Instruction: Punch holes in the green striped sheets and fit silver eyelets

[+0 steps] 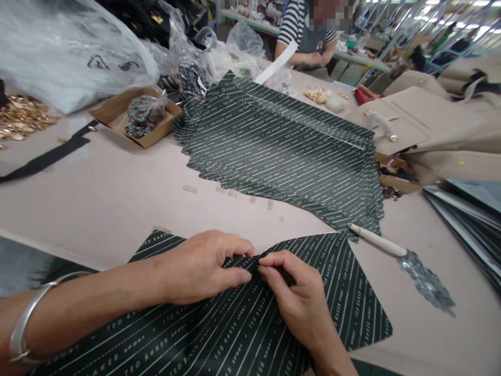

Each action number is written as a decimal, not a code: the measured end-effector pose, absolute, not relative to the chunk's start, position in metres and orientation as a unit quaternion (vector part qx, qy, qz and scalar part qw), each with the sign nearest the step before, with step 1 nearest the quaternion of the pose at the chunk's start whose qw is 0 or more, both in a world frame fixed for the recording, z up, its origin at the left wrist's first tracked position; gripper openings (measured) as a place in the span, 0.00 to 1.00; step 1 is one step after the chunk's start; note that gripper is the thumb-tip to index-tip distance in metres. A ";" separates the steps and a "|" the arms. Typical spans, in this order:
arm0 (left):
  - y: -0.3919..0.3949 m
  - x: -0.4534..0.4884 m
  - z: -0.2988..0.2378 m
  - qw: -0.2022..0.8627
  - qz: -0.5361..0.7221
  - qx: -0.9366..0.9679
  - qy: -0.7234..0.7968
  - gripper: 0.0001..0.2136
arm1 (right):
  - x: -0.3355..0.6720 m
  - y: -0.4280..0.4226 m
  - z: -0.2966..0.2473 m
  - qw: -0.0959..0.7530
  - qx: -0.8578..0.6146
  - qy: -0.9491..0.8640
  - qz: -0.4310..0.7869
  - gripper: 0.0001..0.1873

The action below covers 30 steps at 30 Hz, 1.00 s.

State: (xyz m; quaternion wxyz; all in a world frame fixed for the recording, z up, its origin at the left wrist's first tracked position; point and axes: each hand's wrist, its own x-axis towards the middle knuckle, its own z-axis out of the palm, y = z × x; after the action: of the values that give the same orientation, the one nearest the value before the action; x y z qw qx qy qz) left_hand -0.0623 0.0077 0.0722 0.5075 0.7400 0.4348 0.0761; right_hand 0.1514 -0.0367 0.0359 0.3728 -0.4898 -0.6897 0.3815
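Observation:
A dark green lining fabric piece (pixel 352 292) with white diagonal stripes and lettering lies at the table's front edge, its middle raised. My right hand (pixel 299 295) pinches its upper edge between thumb and forefinger. Across from it, my left hand (pixel 211 266), with a silver bangle on the wrist, curls at the same edge; its thumb lies on the near face and its fingers reach over the edge, partly hidden. The fingertips of both hands nearly meet. Anything small between the right fingertips is hidden.
A stack of matching fabric pieces (pixel 282 141) lies beyond. Right of it rests a white-handled tool (pixel 378 240) beside a clump of metal discs (pixel 426 282). An open cardboard box (pixel 156 136) holds bagged parts. Beige bags (pixel 415 115) lie at right; a person in stripes (pixel 291 26) sits opposite.

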 end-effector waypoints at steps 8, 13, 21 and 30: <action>-0.011 -0.055 0.064 0.160 0.142 0.911 0.353 0.07 | 0.162 -0.036 0.034 0.325 -0.430 -0.807 0.241 0.11; -0.014 -0.053 0.059 0.117 0.144 0.928 0.323 0.11 | 0.162 -0.046 0.034 0.368 -0.444 -0.797 0.178 0.06; 0.006 -0.033 0.052 0.034 0.247 0.918 0.308 0.12 | 0.173 -0.044 0.037 0.353 -0.493 -0.795 0.036 0.11; 0.024 -0.025 0.036 -0.094 0.272 0.929 0.233 0.11 | 0.214 -0.037 0.021 0.262 -0.534 -0.800 -0.079 0.11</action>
State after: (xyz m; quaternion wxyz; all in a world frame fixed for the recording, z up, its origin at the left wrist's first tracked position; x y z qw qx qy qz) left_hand -0.0253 0.0241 0.0361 -0.0941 0.9289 0.2329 0.2721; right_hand 0.2142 -0.0367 0.0206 0.2619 -0.5339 -0.8001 -0.0788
